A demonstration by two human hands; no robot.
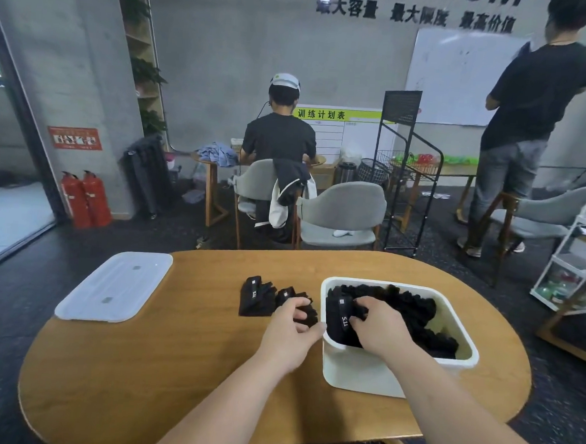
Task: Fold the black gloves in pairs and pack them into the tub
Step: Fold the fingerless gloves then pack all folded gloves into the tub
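- Your right hand [379,325] reaches into the tub [395,375], with its fingers curled around a folded glove [339,319] that stands against the tub's left wall. The glove's white "5.11" label faces up.
- The tub is white and sits on the right side of the wooden table [173,369]. A heap of black gloves [413,308] fills most of it, piled towards the far side and the right.
- Your left hand [293,328] is just left of the tub, palm down. Its fingers are bent onto the finger end of the middle glove [289,295] and grip it against the table top. The thumb points towards the tub's rim.
- The left glove [256,296] lies flat on the table, touching the middle glove on its left side. No hand is on it, and its label is showing.
- The tub's clear lid [114,286] lies flat near the table's left edge, well apart from the gloves.
- Beyond the table, a seated person [279,138] faces away at a small desk. A grey chair [342,207] is next to them, and a standing person [528,116] is at a whiteboard [455,77].
- Two red fire extinguishers [86,199] stand by the wall on the left.
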